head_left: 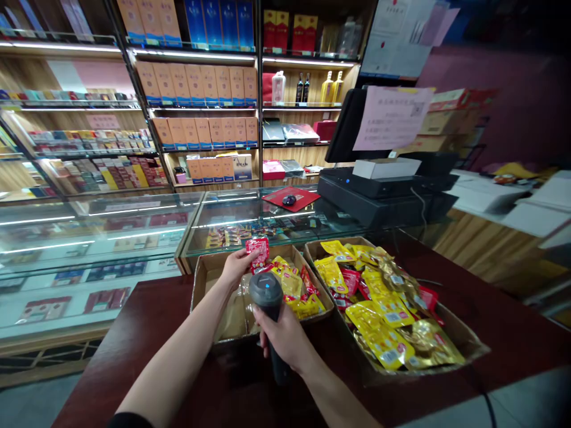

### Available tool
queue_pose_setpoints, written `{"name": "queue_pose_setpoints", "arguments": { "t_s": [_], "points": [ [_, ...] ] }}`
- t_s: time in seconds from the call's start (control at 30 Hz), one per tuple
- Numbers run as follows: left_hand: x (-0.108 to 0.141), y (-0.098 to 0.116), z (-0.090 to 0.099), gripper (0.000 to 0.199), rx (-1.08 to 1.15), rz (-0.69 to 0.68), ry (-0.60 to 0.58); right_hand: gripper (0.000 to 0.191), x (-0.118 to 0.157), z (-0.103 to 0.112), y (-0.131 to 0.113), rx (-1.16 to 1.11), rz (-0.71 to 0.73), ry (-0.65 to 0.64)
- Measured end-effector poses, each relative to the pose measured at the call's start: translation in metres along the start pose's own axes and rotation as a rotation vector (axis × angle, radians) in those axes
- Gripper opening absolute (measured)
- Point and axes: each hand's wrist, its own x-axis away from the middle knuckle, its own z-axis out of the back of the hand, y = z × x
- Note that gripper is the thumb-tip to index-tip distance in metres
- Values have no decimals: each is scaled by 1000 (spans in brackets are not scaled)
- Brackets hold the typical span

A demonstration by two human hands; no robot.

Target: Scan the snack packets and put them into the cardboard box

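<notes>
While the fingers [250, 255] of the left hand [235, 270] pinch a red packet [257, 252] upright, the right hand [285, 336] wraps its fingers around the handle of a black handheld scanner [266, 291], head up. Packet is at 12 o'clock from the scanner head, near it, over the far side of the left carton [229, 318]. That open carton sits beyond the scanner; its left part shows bare cardboard and clear plastic, its right part, at 2 o'clock from the scanner head, holds yellow and red packets [292, 284].

At 3 o'clock, right carton [466, 333], open, fuller: yellow, gold and some red packets [379, 297], piled loosely. Both cartons rest on the dark red-brown tabletop [147, 324], close together.

At 10 o'clock, glass display case [134, 238] with boxes inside; it runs along past the tabletop's far edge. At 12 to 1 o'clock, red mouse pad [272, 196] on the glass, dark mouse [289, 200] on it. At 1 to 2 o'clock, black monitor [341, 128] with a pink paper sheet [392, 119] on it, small white box [386, 168] below. Farther out, 10 to 1 o'clock, lit shelves [200, 54] with boxes and bottles. Print on the sheet is too blurred to read.
</notes>
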Motion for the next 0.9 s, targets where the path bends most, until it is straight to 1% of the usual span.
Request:
{"name": "queue_pose_setpoints", "arguments": {
  "t_s": [0.13,0.3,0.5,0.67,0.8,0.87,0.9],
  "points": [
    [-1,-1,1,41,30,0,-14,33,2,0,-1,0,-4,-3],
    [2,5,4,44,48,-18,-55,35,5,3,-4,-7,8,27],
    [5,9,5,46,61,-17,-56,35,5,5,-3,4,22,25],
    [7,10,4,49,63,-31,-83,34,7,4,-2,4,30,35],
    [5,8,4,49,56,-22,-81,33,8,2,-1,-20,21,29],
    [4,8,5,47,52,-17,-77,31,7,5,-4,-64,62,45],
    [4,8,5,46,53,-11,-82,30,5,8,-8,-76,103,74]
  ]
}}
